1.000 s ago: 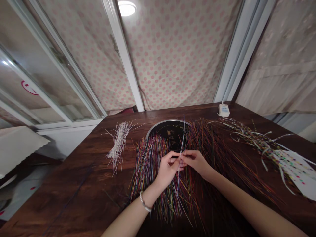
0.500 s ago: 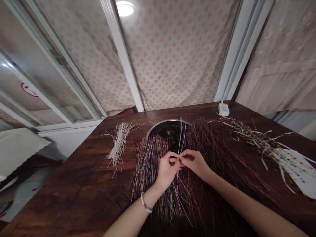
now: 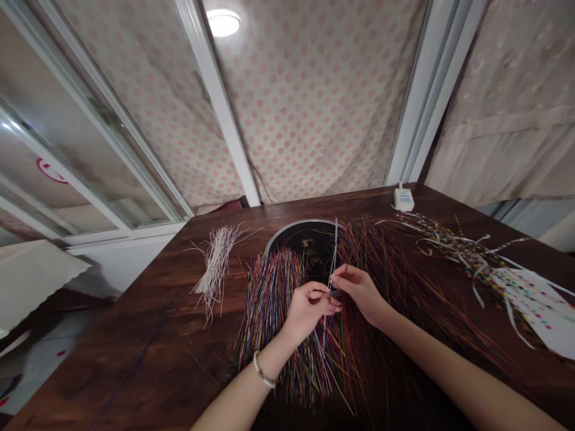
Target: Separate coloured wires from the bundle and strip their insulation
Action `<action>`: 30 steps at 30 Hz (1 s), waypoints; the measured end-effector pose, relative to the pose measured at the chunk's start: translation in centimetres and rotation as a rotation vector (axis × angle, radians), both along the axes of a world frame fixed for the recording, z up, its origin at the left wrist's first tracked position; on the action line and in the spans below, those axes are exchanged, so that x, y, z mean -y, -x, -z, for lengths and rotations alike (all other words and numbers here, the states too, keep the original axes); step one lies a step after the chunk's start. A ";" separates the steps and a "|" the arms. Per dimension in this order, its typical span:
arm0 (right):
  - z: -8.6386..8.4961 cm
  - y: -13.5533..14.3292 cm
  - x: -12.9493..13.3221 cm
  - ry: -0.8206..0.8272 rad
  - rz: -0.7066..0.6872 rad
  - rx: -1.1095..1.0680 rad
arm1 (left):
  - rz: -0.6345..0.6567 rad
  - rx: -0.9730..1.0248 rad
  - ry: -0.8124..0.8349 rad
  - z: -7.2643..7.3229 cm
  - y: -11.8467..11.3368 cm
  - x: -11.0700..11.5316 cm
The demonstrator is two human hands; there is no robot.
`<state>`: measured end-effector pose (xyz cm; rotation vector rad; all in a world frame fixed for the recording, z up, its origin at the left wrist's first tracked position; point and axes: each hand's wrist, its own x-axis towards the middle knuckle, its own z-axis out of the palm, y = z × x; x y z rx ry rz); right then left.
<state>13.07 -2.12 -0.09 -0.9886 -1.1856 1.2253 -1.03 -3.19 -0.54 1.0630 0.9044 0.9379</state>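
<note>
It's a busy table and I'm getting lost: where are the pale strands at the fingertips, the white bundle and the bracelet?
Pale strands (image 3: 335, 246): head view, upper part.
White bundle (image 3: 216, 258): head view, its middle.
Bracelet (image 3: 260, 373): head view, on the beads.

The fingers of the left hand (image 3: 308, 312) hide the middle of the pale strands (image 3: 334, 248), and whether the right hand (image 3: 363, 294) grips them or only touches them is too small to tell. Coloured strands (image 3: 272, 293) cover much of the near side of the round black tray (image 3: 291, 233), whose gold lettering (image 3: 309, 256) is too small to read, as is the label on the white box (image 3: 403, 200). Both forearms leave by the bottom edge, and the dotted white sheet (image 3: 550, 320) is cut off at the right.
</note>
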 end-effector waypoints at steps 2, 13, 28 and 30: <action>0.0 -0.2 -0.1 -0.035 -0.024 -0.034 | 0.032 0.013 0.033 -0.4 0.2 0.0; -0.2 -1.2 -0.4 -0.079 -0.071 -0.024 | 0.154 -0.010 0.003 -0.7 0.6 0.2; 0.2 -0.6 -0.8 -0.132 0.110 0.009 | 0.279 -0.061 0.046 -0.8 0.6 0.0; 0.2 -0.7 -0.8 -0.121 0.117 -0.007 | 0.291 -0.080 0.046 -0.8 0.5 0.0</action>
